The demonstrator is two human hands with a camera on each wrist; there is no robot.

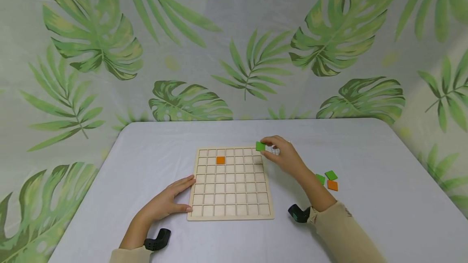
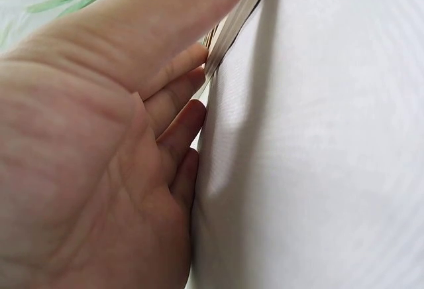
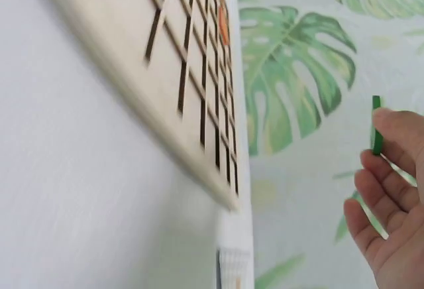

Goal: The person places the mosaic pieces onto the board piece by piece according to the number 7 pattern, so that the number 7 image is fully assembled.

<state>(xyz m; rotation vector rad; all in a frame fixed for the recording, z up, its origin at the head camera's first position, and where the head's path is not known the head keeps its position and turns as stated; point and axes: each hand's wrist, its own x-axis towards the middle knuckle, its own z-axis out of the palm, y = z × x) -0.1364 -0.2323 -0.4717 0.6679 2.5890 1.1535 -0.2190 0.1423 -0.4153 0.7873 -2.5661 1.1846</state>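
A light wooden board (image 1: 230, 188) marked off in a grid of square cells lies on the table. One orange square tile (image 1: 220, 160) sits in a cell of its second row from the back. At the board's left edge rests my left hand (image 1: 164, 203), fingers extended and thumb apart, fingertips touching the side; in the left wrist view its fingers (image 2: 182, 126) run along the rim. My right hand (image 1: 287, 158) pinches a green square tile (image 1: 260, 146) between thumb and fingers above the back right corner. That tile (image 3: 376, 133) appears edge-on in the right wrist view.
Right of the board, partly behind the right forearm, lie two green tiles (image 1: 330, 175) and an orange tile (image 1: 332, 185). A small card with a printed grid (image 1: 275, 151) is partly hidden behind the right hand. A leaf-patterned cloth (image 1: 252, 64) hangs behind the white-covered table (image 1: 384, 214).
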